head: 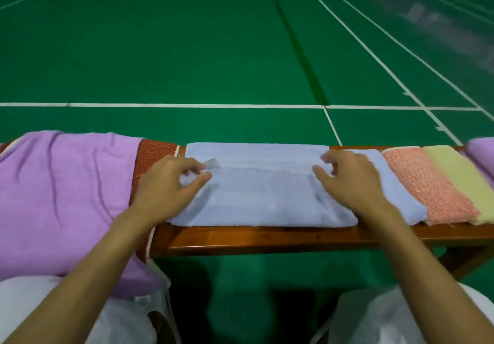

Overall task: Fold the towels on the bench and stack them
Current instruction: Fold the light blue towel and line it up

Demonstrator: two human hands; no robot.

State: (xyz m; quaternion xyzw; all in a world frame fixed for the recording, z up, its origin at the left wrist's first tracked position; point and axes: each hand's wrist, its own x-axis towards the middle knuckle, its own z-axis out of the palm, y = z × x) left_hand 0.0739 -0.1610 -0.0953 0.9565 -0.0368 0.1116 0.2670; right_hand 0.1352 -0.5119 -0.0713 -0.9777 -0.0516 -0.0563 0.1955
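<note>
Blue towel [256, 191], position? (desk asks)

Operator: Logged. It lies folded flat on the bench [267, 239], about the middle, with its long side along the near edge. A further blue layer [401, 191] shows past its right end. I cannot tell whether that is the same towel or a second one.

Desk: Hands?

Operator: My left hand [165, 183] is at the towel's left end, fingers curved, thumb and forefinger apart, tips on the cloth. My right hand [347, 178] is at the right end, fingers spread and bent, tips touching the top layer. Fingertips on both are motion-blurred.

Desk: Neighbours?

Operator: To the left, a purple towel [53, 188] lies unfolded, draped over the bench and hanging down the near side. A red towel [149, 162] shows from under its right edge. To the right, a pink towel [425, 183] and a yellow towel [459, 178] lie side by side, touching. A blurred purple piece [481, 151] sits at the frame edge. Beyond the bench is green floor [187, 49] with white lines.
</note>
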